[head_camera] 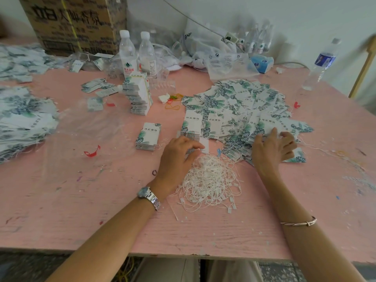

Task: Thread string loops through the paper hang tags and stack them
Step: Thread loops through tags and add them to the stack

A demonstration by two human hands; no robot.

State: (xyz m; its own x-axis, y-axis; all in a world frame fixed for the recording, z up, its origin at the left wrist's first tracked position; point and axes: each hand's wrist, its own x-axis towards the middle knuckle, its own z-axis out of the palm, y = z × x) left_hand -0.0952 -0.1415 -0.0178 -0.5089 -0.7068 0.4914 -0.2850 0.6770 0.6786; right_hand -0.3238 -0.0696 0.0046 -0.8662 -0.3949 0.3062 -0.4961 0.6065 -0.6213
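Two hands flank tangled string loops [209,180] on a pink table [81,200]: left hand [179,153] curls at the pile's edge, grip unclear, right hand [270,147] rests loosely spread on scattered hang tags [234,102]; best isolate one tag first.

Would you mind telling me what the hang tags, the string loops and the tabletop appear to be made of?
Hang tags: printed card, matte, stiff flat edges. String loops: white cord, probably with plastic end locks. Tabletop: likely wood board painted pink; grain shows.
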